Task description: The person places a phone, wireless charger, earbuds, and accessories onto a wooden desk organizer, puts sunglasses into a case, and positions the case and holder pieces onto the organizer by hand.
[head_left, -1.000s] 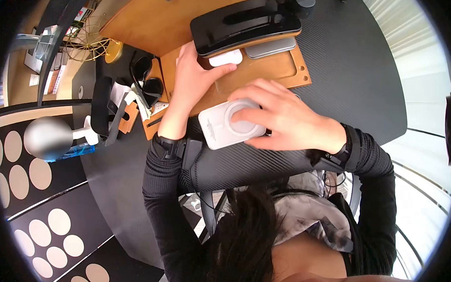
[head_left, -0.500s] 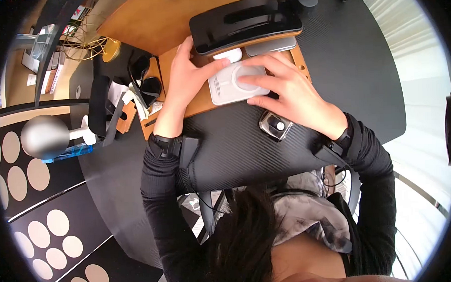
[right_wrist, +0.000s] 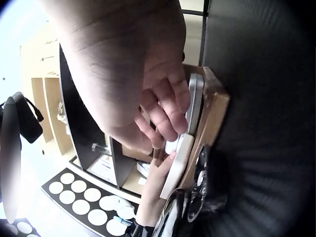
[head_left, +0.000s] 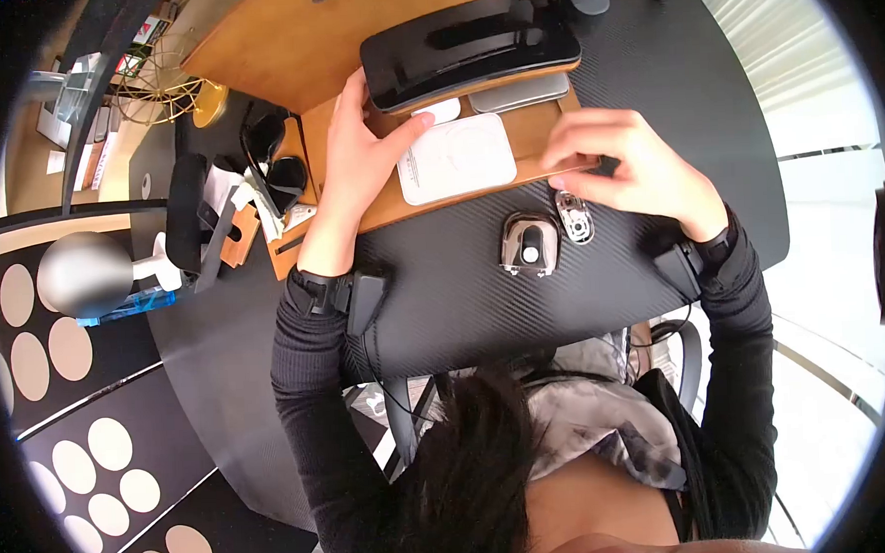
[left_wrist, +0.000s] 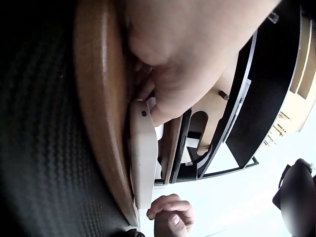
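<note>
A white rounded power bank (head_left: 458,159) with a faint ring on its face lies on the front of a wooden desk organizer (head_left: 535,137). My left hand (head_left: 361,162) is at its upper left, thumb stretched out to a smaller white case (head_left: 444,110) behind it. In the left wrist view the thumb overlaps the end of the power bank (left_wrist: 143,158). My right hand (head_left: 634,167) hovers to the right, fingers loosely bent and holding nothing. Below it on the black desk lie a small oval gadget (head_left: 575,218) and a clear-and-dark case (head_left: 530,244).
A glossy black case (head_left: 469,51) sits on the organizer's raised shelf, over a flat silver case (head_left: 520,92). Sunglasses (head_left: 288,179) and small items crowd the left side. A gold wire ornament (head_left: 168,86) stands farther back.
My right hand has carried the power bank forward onto the organizer, let it go and drawn away to the right. The left hand has stayed by the small white case.
</note>
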Demonstrator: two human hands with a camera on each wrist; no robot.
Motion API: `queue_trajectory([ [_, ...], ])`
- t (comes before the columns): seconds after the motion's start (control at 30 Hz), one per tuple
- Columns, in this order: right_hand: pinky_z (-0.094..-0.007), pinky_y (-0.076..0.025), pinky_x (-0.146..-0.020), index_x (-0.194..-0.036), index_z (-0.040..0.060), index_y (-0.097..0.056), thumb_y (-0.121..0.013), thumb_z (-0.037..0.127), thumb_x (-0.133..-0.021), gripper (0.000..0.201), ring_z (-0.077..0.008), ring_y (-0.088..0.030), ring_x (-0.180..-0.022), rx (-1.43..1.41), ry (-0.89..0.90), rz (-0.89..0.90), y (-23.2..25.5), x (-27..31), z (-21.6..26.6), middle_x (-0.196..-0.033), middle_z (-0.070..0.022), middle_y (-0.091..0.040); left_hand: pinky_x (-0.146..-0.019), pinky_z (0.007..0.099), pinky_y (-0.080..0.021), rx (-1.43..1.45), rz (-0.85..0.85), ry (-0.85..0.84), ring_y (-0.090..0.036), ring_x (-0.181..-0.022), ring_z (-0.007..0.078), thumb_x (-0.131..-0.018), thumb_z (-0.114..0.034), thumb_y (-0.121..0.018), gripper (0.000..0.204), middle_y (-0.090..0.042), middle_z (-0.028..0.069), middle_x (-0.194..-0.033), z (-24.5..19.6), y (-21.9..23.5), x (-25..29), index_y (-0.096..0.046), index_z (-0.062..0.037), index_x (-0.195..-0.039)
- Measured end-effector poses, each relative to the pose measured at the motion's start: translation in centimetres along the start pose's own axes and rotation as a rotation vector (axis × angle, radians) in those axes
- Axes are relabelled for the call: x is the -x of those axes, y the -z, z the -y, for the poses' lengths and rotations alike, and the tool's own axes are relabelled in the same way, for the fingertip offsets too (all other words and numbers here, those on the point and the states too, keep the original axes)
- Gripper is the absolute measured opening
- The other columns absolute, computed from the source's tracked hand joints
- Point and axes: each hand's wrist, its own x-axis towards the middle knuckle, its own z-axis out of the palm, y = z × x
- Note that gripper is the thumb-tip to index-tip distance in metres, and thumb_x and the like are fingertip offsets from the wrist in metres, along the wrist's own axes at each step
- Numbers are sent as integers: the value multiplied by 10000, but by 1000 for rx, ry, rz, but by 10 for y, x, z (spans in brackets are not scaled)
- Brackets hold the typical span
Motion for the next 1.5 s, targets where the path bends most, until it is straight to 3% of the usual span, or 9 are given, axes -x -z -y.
queue_trajectory([
  [0.2, -360, -511, -800, -978, 11, -668, -791, 161, -706, 335, -260, -627, -927, 4, -63, 235, 13, 13, 2, -1003, -86, -614, -928, 336, -441, 37, -9, 21, -574, -1078, 214, -746, -142, -800, 674, -589, 150, -1174, -1, -1, 1, -458, 11, -1306],
  [0.33, -376, -517, -761, -1052, 50, -643, -843, 215, -610, 513, -265, -622, -921, 93, -41, 327, 14, 18, 10, -1061, -71, -584, -973, 338, -399, -7, -65, 10, -541, -1099, 221, -731, -156, -810, 676, -569, 134, -1178, 3, 5, 12, -444, -9, -1280],
  [0.57, -414, -497, -727, -1062, 64, -600, -812, 196, -643, 488, -299, -609, -886, 103, -33, 362, 6, 20, 12, -1001, -67, -554, -984, 379, -366, -296, 102, 46, -496, -1096, 259, -619, -207, -868, 678, -565, 95, -1102, -24, 14, 44, -505, -49, -1169],
  [0.73, -412, -506, -750, -1078, 42, -601, -777, 244, -700, 464, -307, -611, -903, 87, -10, 255, 1, 18, 11, -1032, -81, -554, -943, 379, -383, -442, 155, -220, -502, -1076, 264, -637, -207, -865, 637, -574, 89, -1091, -29, 13, 43, -524, -45, -1149],
  [0.77, -410, -509, -760, -1085, 36, -601, -766, 260, -718, 461, -310, -612, -911, 82, 21, 163, -2, 17, 8, -1046, -87, -554, -943, 379, -383, -440, 155, -225, -502, -1076, 264, -637, -207, -865, 637, -574, 89, -1091, -23, 14, 42, -524, -45, -1149],
  [0.83, -403, -509, -789, -1095, 52, -606, -749, 244, -748, 421, -307, -606, -935, 92, 45, 99, -8, 10, 4, -1078, -96, -554, -929, 381, -396, -63, -37, 132, -504, -1079, 262, -668, -212, -851, 634, -564, 107, -1121, -7, 12, 39, -516, -34, -1176],
  [1.0, -392, -497, -838, -1111, 83, -603, -716, 153, -772, 364, -291, -582, -984, 164, 114, -6, -26, -4, -2, -1149, -93, -539, -964, 353, -404, -87, 10, -67, -525, -1111, 248, -697, -216, -830, 648, -545, 140, -1146, -5, 4, 5, -506, 25, -1203],
  [1.3, -389, -504, -835, -1104, 104, -607, -712, 96, -748, 371, -280, -593, -975, 219, 74, -54, -40, -13, 2, -1220, -94, -525, -906, 349, -448, 18, 96, 45, -560, -1061, 251, -706, -208, -829, 576, -586, 147, -1114, -4, 3, -6, -547, 26, -1150],
  [1.5, -402, -501, -851, -1108, 105, -604, -707, 81, -747, 376, -289, -587, -1005, 226, 78, -68, -40, -12, 2, -1208, -91, -533, -916, 343, -452, -132, 80, -82, -579, -1055, 242, -715, -164, -815, 632, -603, 134, -1138, 4, 4, -3, -512, 4, -1245],
])
